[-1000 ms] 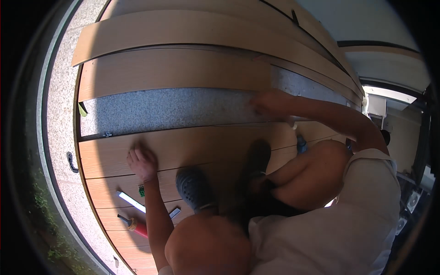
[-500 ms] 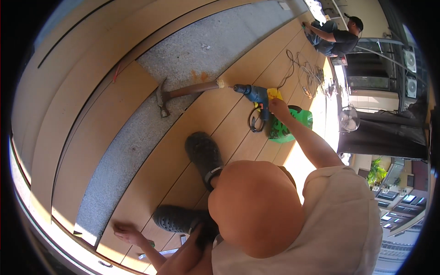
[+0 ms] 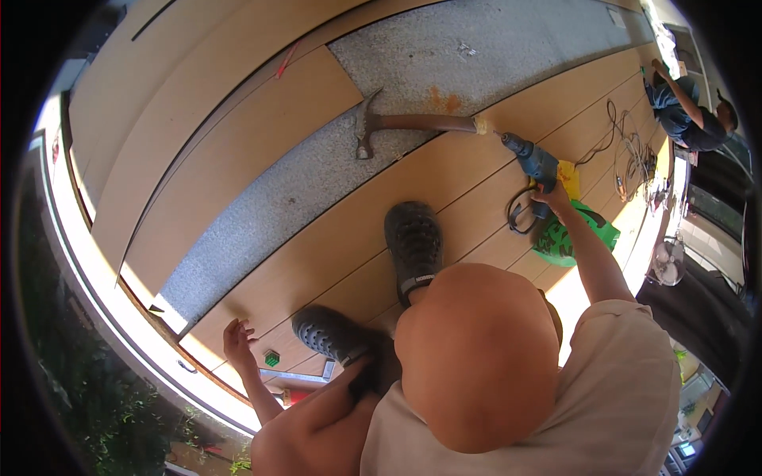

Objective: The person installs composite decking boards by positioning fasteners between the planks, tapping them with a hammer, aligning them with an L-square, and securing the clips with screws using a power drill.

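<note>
My right hand (image 3: 553,198) is closed on the handle of a blue corded power drill (image 3: 536,163), its bit pointing away to the upper left. Beside the drill lie a yellow packet (image 3: 568,176) and a green bag (image 3: 567,238) with dark markings. A claw hammer (image 3: 425,122) lies just ahead of the drill, its head over the grey floor and its handle end on the boards. At the lower left my left hand (image 3: 237,343) is raised over the boards, fingers apart and partly bent. Near it sits a small green cube-shaped object (image 3: 272,358).
Wood-coloured boards (image 3: 349,262) run under my dark clogs (image 3: 415,238). Past them is a speckled grey floor strip (image 3: 262,214) with more boards (image 3: 246,127) beyond. A coiled cable (image 3: 635,163), a fan (image 3: 667,262) and a crouching person (image 3: 686,111) are at the right.
My view has turned left, so the scene sits further right. My left hand has lifted off the board. The right hand still grips the drill.
</note>
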Action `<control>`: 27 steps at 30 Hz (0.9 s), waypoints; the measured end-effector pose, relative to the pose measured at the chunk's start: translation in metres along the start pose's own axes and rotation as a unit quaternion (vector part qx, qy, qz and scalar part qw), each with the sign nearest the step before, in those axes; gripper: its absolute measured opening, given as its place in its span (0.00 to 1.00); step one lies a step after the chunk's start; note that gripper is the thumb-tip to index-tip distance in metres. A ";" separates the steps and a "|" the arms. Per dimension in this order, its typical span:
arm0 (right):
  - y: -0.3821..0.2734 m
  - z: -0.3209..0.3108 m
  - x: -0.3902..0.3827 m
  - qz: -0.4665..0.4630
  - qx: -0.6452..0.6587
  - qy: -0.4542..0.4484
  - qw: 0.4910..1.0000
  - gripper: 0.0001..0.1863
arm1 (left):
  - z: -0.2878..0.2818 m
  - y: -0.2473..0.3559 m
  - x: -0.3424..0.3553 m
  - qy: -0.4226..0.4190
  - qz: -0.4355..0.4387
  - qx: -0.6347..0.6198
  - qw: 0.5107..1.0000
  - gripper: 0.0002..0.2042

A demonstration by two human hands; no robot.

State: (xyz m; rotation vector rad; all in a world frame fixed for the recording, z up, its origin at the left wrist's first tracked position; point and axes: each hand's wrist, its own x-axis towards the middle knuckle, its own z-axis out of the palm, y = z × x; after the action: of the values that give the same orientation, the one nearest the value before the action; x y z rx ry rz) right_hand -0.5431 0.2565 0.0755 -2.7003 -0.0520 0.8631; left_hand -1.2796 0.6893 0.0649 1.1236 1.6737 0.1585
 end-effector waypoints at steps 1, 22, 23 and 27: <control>-0.009 -0.002 -0.007 0.021 0.032 -0.034 0.999 0.38 | -0.005 0.007 -0.009 -0.009 -0.008 -0.016 1.000 0.13; -0.195 -0.093 -0.092 -0.192 0.420 -0.162 0.872 0.23 | 0.017 0.033 -0.040 0.061 0.001 -0.299 0.952 0.07; -0.231 -0.097 -0.108 -0.248 0.369 -0.173 0.879 0.24 | 0.020 0.031 -0.032 0.043 0.007 -0.364 0.930 0.07; -0.352 -0.086 -0.185 -0.348 0.278 -0.262 0.856 0.32 | 0.030 0.025 -0.003 -0.040 0.047 -0.533 0.844 0.05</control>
State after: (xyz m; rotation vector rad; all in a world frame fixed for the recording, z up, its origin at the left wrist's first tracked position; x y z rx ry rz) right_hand -0.6255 0.5447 0.3503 -1.6460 -0.7257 1.1079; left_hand -1.2408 0.6887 0.0691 0.3306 1.1325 0.9631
